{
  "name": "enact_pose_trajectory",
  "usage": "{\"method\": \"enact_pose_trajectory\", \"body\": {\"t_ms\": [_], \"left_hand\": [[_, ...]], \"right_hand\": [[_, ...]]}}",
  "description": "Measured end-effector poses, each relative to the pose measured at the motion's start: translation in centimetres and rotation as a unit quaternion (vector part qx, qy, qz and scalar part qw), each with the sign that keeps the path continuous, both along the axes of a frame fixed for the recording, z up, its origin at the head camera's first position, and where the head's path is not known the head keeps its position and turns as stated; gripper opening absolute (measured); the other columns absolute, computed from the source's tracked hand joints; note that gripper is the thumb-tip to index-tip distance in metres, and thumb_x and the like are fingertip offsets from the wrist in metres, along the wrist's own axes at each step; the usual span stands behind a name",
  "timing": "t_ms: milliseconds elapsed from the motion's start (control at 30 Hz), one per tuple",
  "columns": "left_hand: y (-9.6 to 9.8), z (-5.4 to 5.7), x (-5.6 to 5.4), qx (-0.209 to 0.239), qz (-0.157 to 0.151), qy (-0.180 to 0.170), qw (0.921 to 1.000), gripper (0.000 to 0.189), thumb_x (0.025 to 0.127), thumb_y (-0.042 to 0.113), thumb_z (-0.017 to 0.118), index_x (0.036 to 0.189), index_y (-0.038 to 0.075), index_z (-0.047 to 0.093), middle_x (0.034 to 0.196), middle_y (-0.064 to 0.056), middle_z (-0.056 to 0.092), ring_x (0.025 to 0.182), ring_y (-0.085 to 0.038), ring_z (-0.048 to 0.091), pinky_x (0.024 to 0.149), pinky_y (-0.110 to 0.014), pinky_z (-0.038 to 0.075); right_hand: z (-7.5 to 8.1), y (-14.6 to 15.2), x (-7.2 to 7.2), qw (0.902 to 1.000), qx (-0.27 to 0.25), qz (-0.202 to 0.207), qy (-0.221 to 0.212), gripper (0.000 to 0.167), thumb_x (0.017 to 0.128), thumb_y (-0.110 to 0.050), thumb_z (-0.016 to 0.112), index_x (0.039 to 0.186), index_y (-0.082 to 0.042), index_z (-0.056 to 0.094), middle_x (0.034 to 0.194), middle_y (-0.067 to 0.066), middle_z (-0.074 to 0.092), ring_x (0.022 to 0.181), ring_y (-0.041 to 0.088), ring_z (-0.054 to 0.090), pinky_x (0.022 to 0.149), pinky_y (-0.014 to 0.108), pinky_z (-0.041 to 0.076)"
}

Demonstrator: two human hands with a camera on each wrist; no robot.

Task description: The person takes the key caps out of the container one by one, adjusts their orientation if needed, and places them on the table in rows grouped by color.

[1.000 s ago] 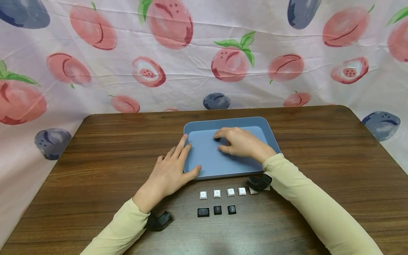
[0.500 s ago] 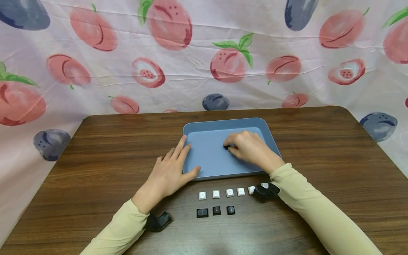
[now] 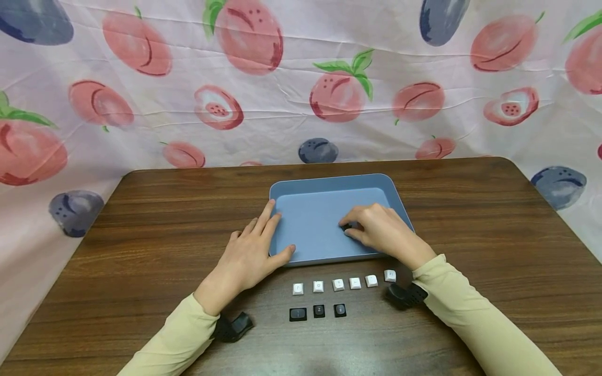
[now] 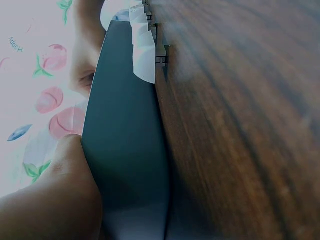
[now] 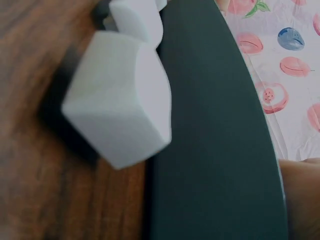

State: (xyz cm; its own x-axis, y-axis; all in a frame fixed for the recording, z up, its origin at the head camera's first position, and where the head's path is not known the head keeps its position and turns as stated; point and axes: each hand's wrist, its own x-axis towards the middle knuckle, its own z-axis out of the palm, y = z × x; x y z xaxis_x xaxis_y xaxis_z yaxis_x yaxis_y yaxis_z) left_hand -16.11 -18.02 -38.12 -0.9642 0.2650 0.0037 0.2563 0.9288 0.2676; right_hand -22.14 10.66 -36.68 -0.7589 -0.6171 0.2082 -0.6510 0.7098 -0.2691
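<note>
Inside the blue tray (image 3: 305, 222), toward its right side, my right hand (image 3: 383, 232) pinches a small black keycap (image 3: 346, 227) between thumb and fingers. Most of that keycap is covered by the fingertips. My left hand (image 3: 244, 256) rests with fingers spread on the tray's left rim, its thumb over the near left corner. In the left wrist view, the thumb (image 4: 60, 180) touches the top edge of the tray's side wall (image 4: 125, 135). The keycap in the right hand is hidden from both wrist views.
Before the tray lies a row of several white keycaps (image 3: 338, 284), the nearest large in the right wrist view as a white keycap (image 5: 117, 100). Closer in sit 3 black keycaps (image 3: 319, 311). A printed cloth (image 3: 277, 78) hangs behind the wooden table (image 3: 188, 198).
My right hand has drawn back toward the near right part of the tray, its fingers closing around the black keycap and carrying it along. The left hand stays put.
</note>
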Motion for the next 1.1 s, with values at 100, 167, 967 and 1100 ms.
{"method": "enact_pose_trajectory", "body": {"t_ms": [100, 167, 967, 1100], "left_hand": [[0.2, 0.0, 0.0, -0.001, 0.000, -0.004, 1.0000, 0.082, 0.098, 0.060, 0.052, 0.160, 0.011, 0.032, 0.173, -0.002, 0.004, 0.145, -0.043, 0.040, 0.101, -0.067, 0.038], [0.1, 0.0, 0.0, -0.001, 0.000, -0.003, 1.0000, 0.081, 0.098, 0.060, 0.052, 0.160, 0.011, 0.033, 0.173, -0.002, 0.004, 0.145, -0.043, 0.040, 0.101, -0.067, 0.038], [0.2, 0.2, -0.2, -0.001, -0.001, -0.002, 1.0000, 0.082, 0.098, 0.060, 0.052, 0.160, 0.010, 0.032, 0.173, -0.003, 0.004, 0.145, -0.043, 0.040, 0.100, -0.067, 0.038], [0.2, 0.2, -0.2, 0.000, 0.000, -0.005, 1.0000, 0.082, 0.098, 0.060, 0.052, 0.160, 0.011, 0.033, 0.173, -0.003, 0.004, 0.145, -0.043, 0.040, 0.100, -0.067, 0.039]], "right_hand": [[-0.2, 0.3, 0.1, 0.9999, -0.012, -0.003, 0.001, 0.020, 0.092, -0.018, 0.077, 0.112, -0.015, 0.079, 0.100, -0.002, 0.078, 0.087, 0.014, 0.073, 0.069, 0.040, 0.056], [-0.2, 0.3, 0.1, 0.9998, -0.018, -0.004, 0.001, 0.019, 0.092, -0.020, 0.077, 0.110, -0.016, 0.078, 0.098, -0.003, 0.078, 0.085, 0.012, 0.072, 0.069, 0.039, 0.056], [-0.8, 1.3, -0.9, 0.9945, -0.098, 0.022, -0.029, 0.023, 0.086, -0.006, 0.080, 0.109, -0.003, 0.078, 0.100, 0.007, 0.075, 0.085, 0.016, 0.072, 0.072, 0.033, 0.056], [-0.8, 1.5, -0.9, 0.9928, -0.106, -0.003, -0.054, 0.025, 0.085, -0.006, 0.081, 0.109, -0.002, 0.078, 0.098, 0.008, 0.076, 0.082, 0.015, 0.073, 0.072, 0.033, 0.058]]}}
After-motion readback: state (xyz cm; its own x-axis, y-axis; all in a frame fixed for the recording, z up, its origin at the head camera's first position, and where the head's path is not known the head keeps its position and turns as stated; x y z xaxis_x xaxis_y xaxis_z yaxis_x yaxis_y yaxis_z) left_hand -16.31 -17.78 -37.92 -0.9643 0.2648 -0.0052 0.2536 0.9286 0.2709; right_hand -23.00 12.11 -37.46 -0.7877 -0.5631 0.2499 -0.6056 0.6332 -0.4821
